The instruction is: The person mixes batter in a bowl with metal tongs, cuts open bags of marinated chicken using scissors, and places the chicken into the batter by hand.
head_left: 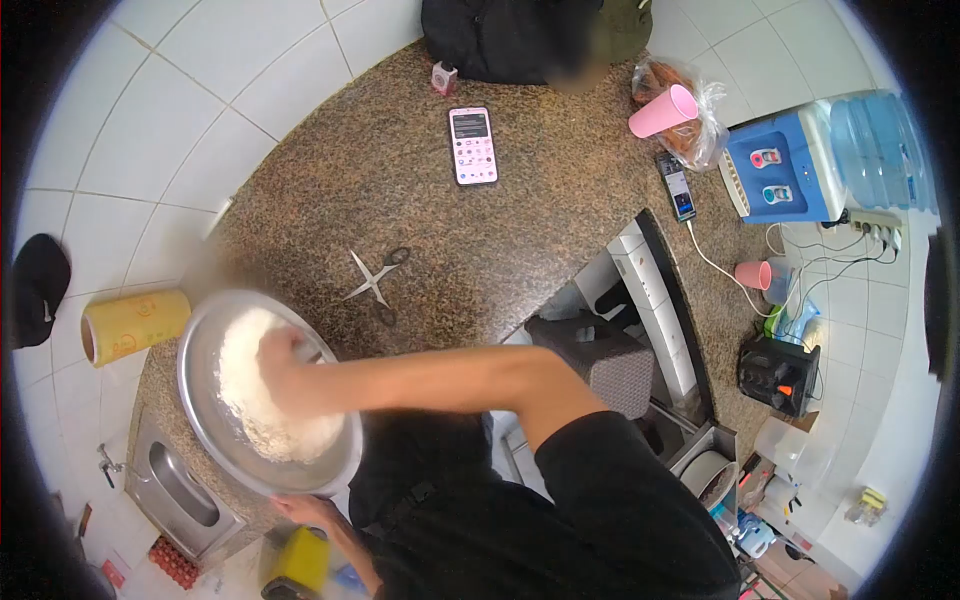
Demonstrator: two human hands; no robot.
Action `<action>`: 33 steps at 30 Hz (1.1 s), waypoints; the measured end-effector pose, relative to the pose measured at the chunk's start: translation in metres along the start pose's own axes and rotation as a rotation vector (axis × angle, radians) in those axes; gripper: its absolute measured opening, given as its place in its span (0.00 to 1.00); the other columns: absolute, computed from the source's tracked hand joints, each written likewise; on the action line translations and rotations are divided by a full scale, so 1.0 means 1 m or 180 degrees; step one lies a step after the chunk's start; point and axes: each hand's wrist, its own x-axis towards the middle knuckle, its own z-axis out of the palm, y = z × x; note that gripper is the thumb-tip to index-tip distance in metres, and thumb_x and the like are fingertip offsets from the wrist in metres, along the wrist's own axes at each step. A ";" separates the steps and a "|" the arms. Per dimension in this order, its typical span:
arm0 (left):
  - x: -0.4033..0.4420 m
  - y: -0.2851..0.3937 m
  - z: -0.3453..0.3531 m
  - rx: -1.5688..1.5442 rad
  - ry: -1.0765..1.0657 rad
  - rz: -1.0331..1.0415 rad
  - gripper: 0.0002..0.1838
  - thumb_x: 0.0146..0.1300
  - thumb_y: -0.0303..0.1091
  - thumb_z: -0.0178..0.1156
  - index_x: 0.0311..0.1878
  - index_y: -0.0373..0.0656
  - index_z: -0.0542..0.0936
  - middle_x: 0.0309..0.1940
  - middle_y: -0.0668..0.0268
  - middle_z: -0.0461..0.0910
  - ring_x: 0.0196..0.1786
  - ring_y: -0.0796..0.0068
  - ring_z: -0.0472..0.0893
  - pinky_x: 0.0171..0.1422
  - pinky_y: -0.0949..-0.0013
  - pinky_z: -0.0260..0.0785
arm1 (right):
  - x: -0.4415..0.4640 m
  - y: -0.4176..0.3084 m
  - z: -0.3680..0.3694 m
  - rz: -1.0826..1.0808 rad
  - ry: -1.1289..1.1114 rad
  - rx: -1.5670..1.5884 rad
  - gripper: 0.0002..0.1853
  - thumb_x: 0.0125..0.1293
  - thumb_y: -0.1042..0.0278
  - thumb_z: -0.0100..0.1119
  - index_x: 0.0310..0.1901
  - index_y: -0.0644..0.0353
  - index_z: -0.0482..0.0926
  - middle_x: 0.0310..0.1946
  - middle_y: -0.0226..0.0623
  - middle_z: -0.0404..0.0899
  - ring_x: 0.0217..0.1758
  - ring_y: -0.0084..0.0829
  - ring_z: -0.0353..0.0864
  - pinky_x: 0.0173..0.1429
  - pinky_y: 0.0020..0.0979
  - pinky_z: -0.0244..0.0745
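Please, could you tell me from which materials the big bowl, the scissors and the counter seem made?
Bowl: metal, probably stainless steel; silvery, with a soft shine.
Scissors: metal blades, by their silvery look; dark handles, likely plastic.
Counter: polished stone, perhaps granite; brown speckles and glossy reflections suggest it, though imitation is possible.

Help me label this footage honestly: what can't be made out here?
All in the head view:
Right hand: fingertips, hidden by the hand and white powder.
Left hand: some fingers, hidden by the metal bowl.
Bowl's bottom: covered by powder.
Pink-screened phone: text too small.
Black fabric item: cut off by the top edge.
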 end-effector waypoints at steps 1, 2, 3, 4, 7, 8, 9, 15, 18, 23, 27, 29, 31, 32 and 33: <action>-0.003 0.004 -0.001 0.0063 -0.0031 0.0000 0.30 0.79 0.45 0.45 0.67 0.23 0.69 0.69 0.42 0.69 0.65 0.50 0.75 0.71 0.56 0.68 | 0.012 -0.010 0.007 0.0106 -0.0078 0.0200 0.15 0.55 0.59 0.63 0.43 0.54 0.87 0.40 0.44 0.86 0.44 0.39 0.84 0.42 0.44 0.77; -0.001 0.000 0.000 0.0034 0.0039 0.0041 0.31 0.79 0.46 0.45 0.66 0.23 0.70 0.68 0.42 0.70 0.65 0.49 0.74 0.72 0.55 0.67 | 0.026 -0.023 0.024 0.0228 0.0177 0.0435 0.16 0.54 0.60 0.64 0.43 0.55 0.87 0.40 0.42 0.86 0.44 0.38 0.84 0.41 0.43 0.78; 0.002 -0.009 0.002 0.0007 0.0111 0.0082 0.31 0.78 0.48 0.45 0.66 0.24 0.71 0.67 0.41 0.71 0.65 0.47 0.74 0.72 0.54 0.65 | 0.044 -0.040 0.045 0.0357 0.0690 0.0864 0.16 0.53 0.60 0.65 0.43 0.55 0.87 0.39 0.41 0.86 0.43 0.37 0.84 0.39 0.41 0.78; 0.004 -0.015 0.004 -0.0021 0.0185 0.0123 0.32 0.78 0.49 0.45 0.65 0.24 0.72 0.66 0.41 0.72 0.66 0.45 0.74 0.72 0.54 0.64 | 0.067 -0.059 0.071 0.0408 0.1382 0.1468 0.17 0.53 0.60 0.66 0.44 0.55 0.87 0.39 0.40 0.86 0.43 0.36 0.85 0.38 0.40 0.78; 0.010 -0.028 0.006 0.0051 0.0218 -0.0064 0.30 0.79 0.44 0.46 0.67 0.23 0.69 0.68 0.41 0.70 0.65 0.50 0.75 0.73 0.58 0.66 | 0.089 -0.102 0.105 0.0258 0.1779 0.1811 0.20 0.49 0.61 0.70 0.45 0.56 0.88 0.37 0.34 0.86 0.42 0.32 0.86 0.33 0.36 0.79; 0.014 -0.034 0.007 0.0000 0.0249 -0.0075 0.30 0.79 0.45 0.46 0.67 0.23 0.69 0.68 0.41 0.70 0.65 0.50 0.76 0.73 0.58 0.66 | 0.085 -0.110 0.106 0.0161 0.1668 0.1566 0.22 0.47 0.61 0.72 0.47 0.56 0.88 0.37 0.31 0.86 0.42 0.29 0.86 0.31 0.34 0.79; 0.018 -0.039 0.009 -0.0047 0.0278 -0.0093 0.30 0.78 0.45 0.47 0.67 0.23 0.69 0.68 0.42 0.71 0.65 0.50 0.76 0.72 0.58 0.66 | 0.088 -0.131 0.110 0.0331 0.1434 0.1677 0.22 0.47 0.61 0.72 0.47 0.56 0.88 0.38 0.31 0.86 0.42 0.29 0.86 0.31 0.34 0.80; 0.027 -0.029 0.005 -0.0276 0.0276 -0.0441 0.29 0.77 0.44 0.49 0.66 0.25 0.72 0.68 0.44 0.71 0.63 0.53 0.77 0.70 0.59 0.70 | 0.033 -0.114 0.088 -0.0174 -0.0126 0.0714 0.21 0.50 0.60 0.72 0.49 0.51 0.88 0.45 0.32 0.86 0.45 0.32 0.85 0.34 0.39 0.80; 0.026 -0.021 0.003 -0.0337 0.0265 -0.0437 0.28 0.77 0.43 0.51 0.65 0.25 0.74 0.66 0.45 0.74 0.62 0.54 0.78 0.69 0.60 0.71 | -0.030 -0.072 0.050 -0.0442 -0.0219 0.0076 0.21 0.52 0.59 0.71 0.50 0.51 0.88 0.47 0.33 0.86 0.48 0.33 0.84 0.37 0.43 0.79; 0.022 -0.026 0.009 -0.0527 0.0339 -0.0372 0.28 0.77 0.45 0.50 0.63 0.26 0.75 0.62 0.45 0.77 0.60 0.52 0.79 0.68 0.59 0.72 | -0.036 -0.048 0.033 -0.0180 -0.0170 -0.0358 0.22 0.44 0.58 0.72 0.44 0.52 0.89 0.42 0.36 0.85 0.49 0.36 0.83 0.40 0.42 0.78; 0.013 -0.020 0.009 -0.0192 0.0390 -0.0026 0.27 0.78 0.44 0.48 0.62 0.24 0.75 0.59 0.40 0.78 0.57 0.47 0.80 0.65 0.56 0.73 | -0.026 -0.026 0.024 0.0056 0.0011 -0.0324 0.25 0.41 0.56 0.72 0.45 0.53 0.88 0.42 0.37 0.85 0.48 0.37 0.84 0.39 0.43 0.79; 0.011 -0.021 0.005 0.0179 0.0315 0.0134 0.27 0.78 0.44 0.48 0.63 0.24 0.74 0.59 0.39 0.78 0.56 0.47 0.80 0.64 0.55 0.72 | -0.017 -0.021 0.023 0.0269 0.0243 -0.0261 0.25 0.40 0.56 0.72 0.44 0.54 0.88 0.41 0.37 0.84 0.47 0.38 0.84 0.38 0.43 0.79; 0.007 -0.013 0.006 -0.0024 0.0325 0.0189 0.28 0.79 0.44 0.48 0.63 0.23 0.74 0.59 0.38 0.77 0.56 0.48 0.80 0.64 0.55 0.72 | -0.003 -0.019 0.026 0.0595 0.0612 -0.0138 0.25 0.39 0.56 0.72 0.43 0.55 0.88 0.40 0.37 0.84 0.45 0.38 0.85 0.36 0.43 0.79; 0.004 -0.008 0.005 -0.0126 0.0335 0.0213 0.28 0.79 0.44 0.48 0.63 0.22 0.73 0.60 0.38 0.77 0.55 0.48 0.80 0.63 0.55 0.72 | 0.001 -0.015 0.019 0.0541 0.0516 0.0095 0.24 0.41 0.63 0.71 0.47 0.53 0.88 0.41 0.34 0.86 0.43 0.32 0.85 0.33 0.39 0.77; 0.004 -0.009 0.005 -0.0131 0.0306 0.0183 0.29 0.79 0.44 0.48 0.63 0.22 0.73 0.60 0.38 0.77 0.55 0.49 0.80 0.64 0.55 0.71 | 0.018 -0.023 0.025 0.0565 0.0546 0.0176 0.24 0.41 0.64 0.72 0.46 0.53 0.88 0.41 0.32 0.86 0.43 0.32 0.85 0.32 0.38 0.77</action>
